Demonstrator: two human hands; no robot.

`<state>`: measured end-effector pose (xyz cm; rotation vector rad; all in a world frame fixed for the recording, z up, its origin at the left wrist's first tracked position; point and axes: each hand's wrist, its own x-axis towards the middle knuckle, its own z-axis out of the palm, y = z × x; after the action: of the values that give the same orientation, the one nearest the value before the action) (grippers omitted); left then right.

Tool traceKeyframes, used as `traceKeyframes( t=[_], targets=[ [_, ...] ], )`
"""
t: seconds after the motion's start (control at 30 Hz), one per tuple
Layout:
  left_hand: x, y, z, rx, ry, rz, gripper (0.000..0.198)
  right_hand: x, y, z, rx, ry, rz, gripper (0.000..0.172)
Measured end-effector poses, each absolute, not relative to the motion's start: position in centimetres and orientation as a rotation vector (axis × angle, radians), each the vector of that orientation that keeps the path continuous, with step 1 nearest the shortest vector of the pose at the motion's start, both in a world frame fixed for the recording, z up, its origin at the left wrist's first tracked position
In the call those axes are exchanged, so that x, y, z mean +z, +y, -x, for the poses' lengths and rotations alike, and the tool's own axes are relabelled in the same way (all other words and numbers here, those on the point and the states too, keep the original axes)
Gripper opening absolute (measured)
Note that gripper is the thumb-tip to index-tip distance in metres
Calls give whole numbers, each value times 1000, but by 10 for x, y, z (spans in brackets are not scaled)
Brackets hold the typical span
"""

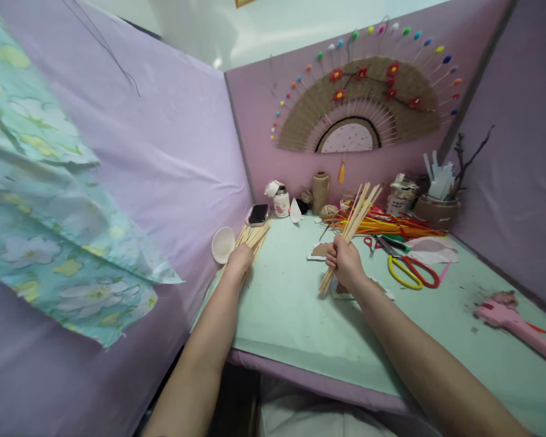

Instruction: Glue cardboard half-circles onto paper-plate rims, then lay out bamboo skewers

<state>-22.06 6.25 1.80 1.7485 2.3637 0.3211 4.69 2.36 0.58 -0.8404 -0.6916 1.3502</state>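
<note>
My right hand point(344, 261) is closed in a fist around a bundle of thin wooden sticks point(357, 216), held tilted above the pale green table point(291, 315). The sticks fan out up and to the right. My left hand point(239, 257) rests at the table's left edge on a second pile of wooden sticks point(256, 235) that lies flat there. Its fingers curl down over that pile, and I cannot see whether they grip it. A piece of brown cardboard point(319, 249) lies just left of my right hand.
Yellow-handled and red-handled scissors point(409, 271) lie right of my hand, beside orange and red sticks point(386, 226). A phone point(258, 213), small jar point(281, 202), twine spool point(320, 191) and pot of scraps point(437, 209) line the back wall. A pink tool point(519, 325) lies at right. A fan point(364, 106) hangs above.
</note>
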Motion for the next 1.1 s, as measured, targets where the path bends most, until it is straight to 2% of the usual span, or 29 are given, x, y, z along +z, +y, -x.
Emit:
traceKeyframes(
  t=[0.13,0.47,0.83,0.93,1.0,1.07,1.1],
  targets=[
    [10,56,231,172,2452,-1662,35,6,24,-46,1367,-697,836,37],
    [4,54,230,82,2540,-1752,31,3,25,-44,1429,-695,845,34],
    [21,46,223,284,2444,-1839,29,4,21,-40,1565,-744,835,31],
    [25,42,186,519,2149,-1903,33,8,19,-40,1680,-801,806,29],
    [21,37,148,938,1439,-1631,34,10,16,-39,1754,-859,742,26],
    [12,31,110,950,933,-1258,30,11,13,-39,1790,-923,662,26],
    [6,29,94,892,786,-1125,34,10,12,-39,1787,-952,632,27]
  ],
)
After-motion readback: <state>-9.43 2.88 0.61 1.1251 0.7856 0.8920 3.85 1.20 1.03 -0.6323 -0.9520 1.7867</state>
